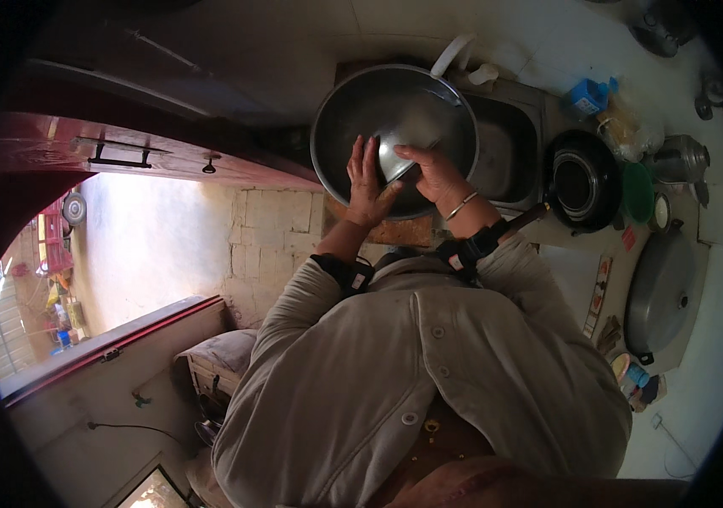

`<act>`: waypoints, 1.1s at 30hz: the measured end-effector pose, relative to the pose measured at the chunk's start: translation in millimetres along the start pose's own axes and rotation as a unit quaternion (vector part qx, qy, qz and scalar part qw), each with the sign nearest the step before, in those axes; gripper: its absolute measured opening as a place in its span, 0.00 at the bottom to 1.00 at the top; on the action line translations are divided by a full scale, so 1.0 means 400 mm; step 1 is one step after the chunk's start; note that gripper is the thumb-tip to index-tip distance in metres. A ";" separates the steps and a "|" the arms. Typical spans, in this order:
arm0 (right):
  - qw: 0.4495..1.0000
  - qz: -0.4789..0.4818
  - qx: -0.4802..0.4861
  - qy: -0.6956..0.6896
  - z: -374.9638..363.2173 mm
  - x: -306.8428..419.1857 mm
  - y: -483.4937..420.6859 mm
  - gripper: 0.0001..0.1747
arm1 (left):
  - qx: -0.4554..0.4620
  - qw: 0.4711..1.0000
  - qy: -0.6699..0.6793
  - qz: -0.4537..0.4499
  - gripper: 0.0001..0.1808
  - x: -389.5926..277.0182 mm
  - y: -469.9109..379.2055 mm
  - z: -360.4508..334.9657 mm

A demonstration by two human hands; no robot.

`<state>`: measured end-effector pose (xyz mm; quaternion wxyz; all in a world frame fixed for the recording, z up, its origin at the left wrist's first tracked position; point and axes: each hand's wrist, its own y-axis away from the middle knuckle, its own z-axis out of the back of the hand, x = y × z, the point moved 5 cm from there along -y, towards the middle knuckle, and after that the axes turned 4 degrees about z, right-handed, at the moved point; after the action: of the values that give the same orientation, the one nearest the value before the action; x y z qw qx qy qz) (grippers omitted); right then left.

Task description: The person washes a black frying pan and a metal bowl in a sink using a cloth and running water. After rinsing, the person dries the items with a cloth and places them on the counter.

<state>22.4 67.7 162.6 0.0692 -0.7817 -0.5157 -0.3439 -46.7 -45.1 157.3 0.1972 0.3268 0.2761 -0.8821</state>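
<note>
A large grey metal basin [342,152] lies tilted over the sink area before me. Inside its rim is a smaller shiny metal vessel [393,159], likely a bowl, tipped on its side. My right hand [436,176] grips the bowl's edge, thumb laid along it. My left hand [368,184] is at the bowl's left side, its fingers stretched along the surface and its thumb by the lower edge. The fingers partly hide the bowl. A pale curved faucet [455,54] rises behind the basin's rim.
Right of the basin is a metal sink bowl [495,146]. A black wok [580,181], a green bowl [638,192], a blue bottle [588,98] and a large lidded pan [663,292] stand on the counter. To the left are a red door [164,152] and a doorway.
</note>
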 end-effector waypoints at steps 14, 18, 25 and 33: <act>0.992 -0.010 -0.011 0.128 0.156 0.048 0.001 0.29 | -0.051 0.518 0.708 0.477 0.33 0.215 -0.052 -0.006; 0.878 -0.123 -0.059 0.458 0.273 0.017 -0.081 0.36 | -0.148 0.612 0.637 0.446 0.29 0.237 -0.075 0.087; 0.349 -0.076 0.253 0.899 0.371 -0.160 -0.153 0.35 | -0.225 0.731 0.504 0.401 0.28 0.212 -0.076 0.143; 0.858 -0.086 -0.062 0.503 0.304 -0.082 -0.096 0.24 | -0.226 0.783 0.404 0.415 0.32 0.194 -0.065 0.099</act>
<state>38.7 116.8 41.4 0.2407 -0.4573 -0.4538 -0.7260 -133.9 -62.4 138.5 0.4828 0.6824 0.3598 -0.4145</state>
